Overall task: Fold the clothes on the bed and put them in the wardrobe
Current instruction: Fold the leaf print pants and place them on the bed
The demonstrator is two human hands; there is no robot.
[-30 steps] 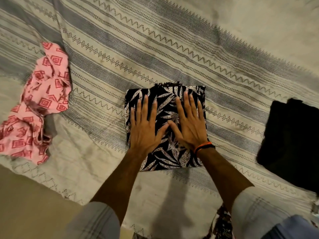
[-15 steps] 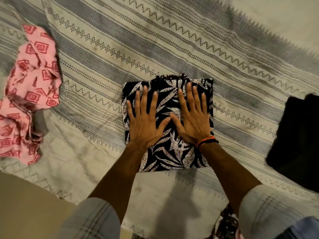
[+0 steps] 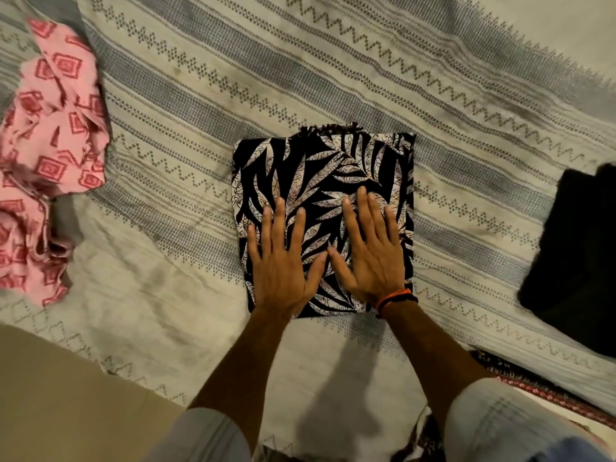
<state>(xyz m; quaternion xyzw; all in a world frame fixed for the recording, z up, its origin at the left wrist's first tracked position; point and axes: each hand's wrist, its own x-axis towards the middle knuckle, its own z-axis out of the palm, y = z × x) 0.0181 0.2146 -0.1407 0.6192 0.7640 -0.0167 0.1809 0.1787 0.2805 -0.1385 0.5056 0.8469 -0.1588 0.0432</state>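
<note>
No writing, label, brand, number or sign can be read anywhere in the head view; the fabrics carry only woven or printed patterns, not lettering.
</note>
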